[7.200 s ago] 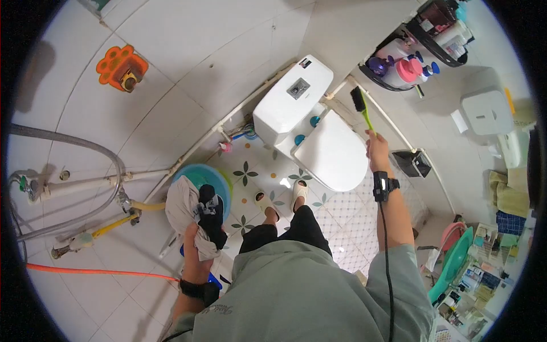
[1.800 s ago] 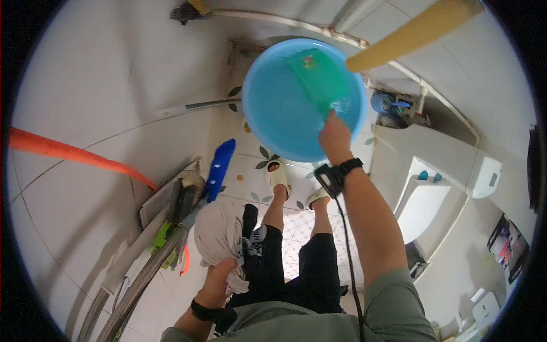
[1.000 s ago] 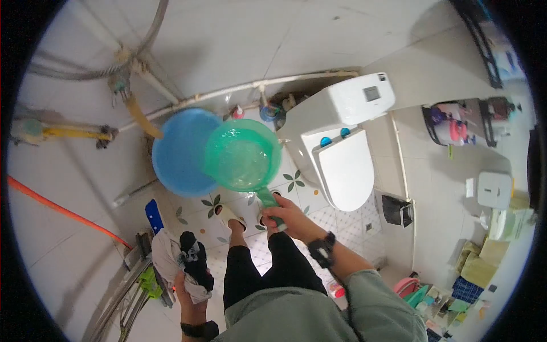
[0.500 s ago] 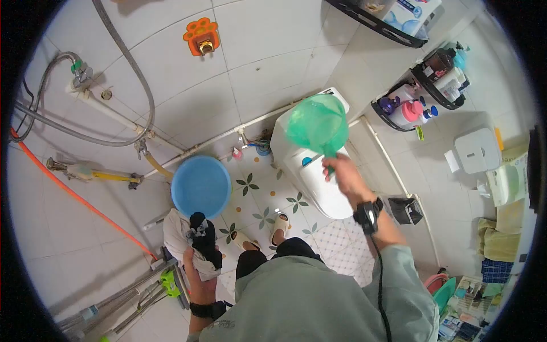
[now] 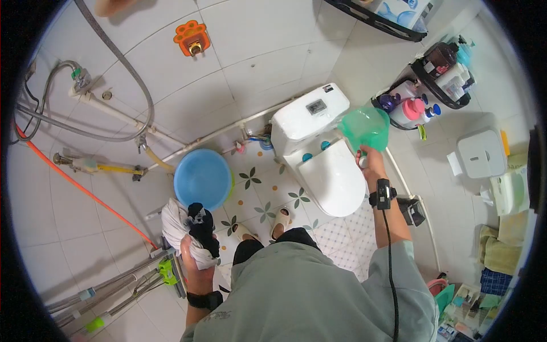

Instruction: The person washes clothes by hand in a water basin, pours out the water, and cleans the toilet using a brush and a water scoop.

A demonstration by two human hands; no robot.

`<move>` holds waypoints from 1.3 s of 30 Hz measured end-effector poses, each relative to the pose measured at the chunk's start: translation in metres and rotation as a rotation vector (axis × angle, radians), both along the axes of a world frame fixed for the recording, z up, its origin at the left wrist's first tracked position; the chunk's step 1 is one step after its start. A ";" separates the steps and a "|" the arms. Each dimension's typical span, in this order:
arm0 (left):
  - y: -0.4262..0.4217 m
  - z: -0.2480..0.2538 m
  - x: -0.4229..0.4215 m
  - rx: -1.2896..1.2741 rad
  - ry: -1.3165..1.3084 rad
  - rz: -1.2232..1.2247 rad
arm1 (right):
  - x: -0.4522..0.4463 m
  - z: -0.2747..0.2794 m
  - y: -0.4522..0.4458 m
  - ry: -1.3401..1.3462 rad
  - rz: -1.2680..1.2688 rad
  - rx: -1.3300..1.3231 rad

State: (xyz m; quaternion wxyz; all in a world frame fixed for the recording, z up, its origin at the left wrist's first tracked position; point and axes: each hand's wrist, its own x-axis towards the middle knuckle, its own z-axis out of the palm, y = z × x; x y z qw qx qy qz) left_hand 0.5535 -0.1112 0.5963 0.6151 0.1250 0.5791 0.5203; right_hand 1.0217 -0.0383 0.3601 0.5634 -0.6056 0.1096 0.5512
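Observation:
My left hand (image 5: 191, 251) is wrapped round a bundle of clothes, a white cloth (image 5: 174, 219) with a black cloth (image 5: 203, 231) printed in white. That bundle hangs just below the blue basin (image 5: 202, 179) standing on the floor. On the other side, my right hand (image 5: 371, 159) grips the handle of a translucent green water dipper (image 5: 366, 126). The dipper is held to the right of the white toilet (image 5: 333, 182), whose lid is down. Part of its handle is hidden by my fingers.
Corner shelves (image 5: 439, 85) with several bottles jut from the wall at upper right. A grey hose (image 5: 122, 57) loops at upper left. Mop poles (image 5: 122, 290) lean at lower left. A small black bin (image 5: 411, 211) sits near the right wall pipe.
My right hand has moved the green dipper right and slightly down, off the toilet tank, which now shows in full. My left hand still holds the clothes, with little movement.

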 end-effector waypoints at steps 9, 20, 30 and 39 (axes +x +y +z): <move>0.009 -0.001 0.005 0.024 -0.011 -0.022 | -0.012 -0.001 -0.054 0.208 -0.068 -0.042; 0.017 -0.008 0.016 -0.013 -0.056 -0.077 | -0.021 0.044 -0.036 -0.071 0.268 0.132; 0.005 -0.005 0.007 0.013 -0.039 -0.033 | -0.027 0.043 0.048 -0.677 0.518 0.012; -0.005 0.001 0.007 -0.019 0.015 -0.008 | 0.002 0.040 0.074 -1.433 0.762 -0.221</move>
